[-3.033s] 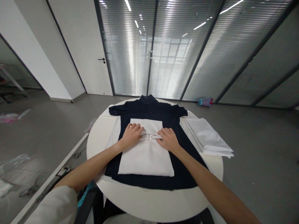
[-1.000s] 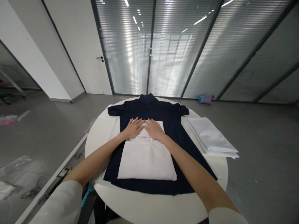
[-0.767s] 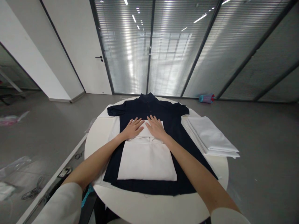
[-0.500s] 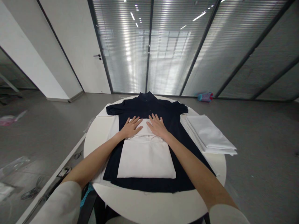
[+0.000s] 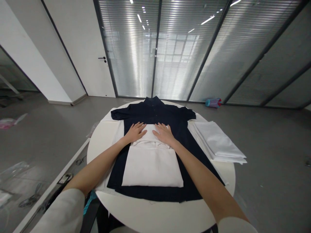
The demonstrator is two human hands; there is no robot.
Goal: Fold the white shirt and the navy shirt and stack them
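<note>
A folded white garment [image 5: 153, 166] lies on top of a dark navy short-sleeved shirt [image 5: 155, 110], which is spread flat with its collar at the far side. My left hand [image 5: 136, 132] rests on the far left corner of the white garment, palm down, fingers stretched out. On the far right corner lies my right hand [image 5: 164, 133], also flat with its fingers spread. Between and just below the hands, a gathered fold crosses the white cloth. Some white fabric shows beneath the navy shirt at both sides.
A round white table [image 5: 160, 215] carries the clothes. To the right, a stack of folded white cloth [image 5: 218, 140] overhangs its edge. A blue and pink object [image 5: 213, 103] lies on the floor by the glass wall. Plastic wrapping [image 5: 16, 171] and cables [image 5: 30, 200] are at floor left.
Both hands have drawn very slightly nearer and their fingers sit a little flatter on the white garment. The clothes stay where they were; the view shifts slightly.
</note>
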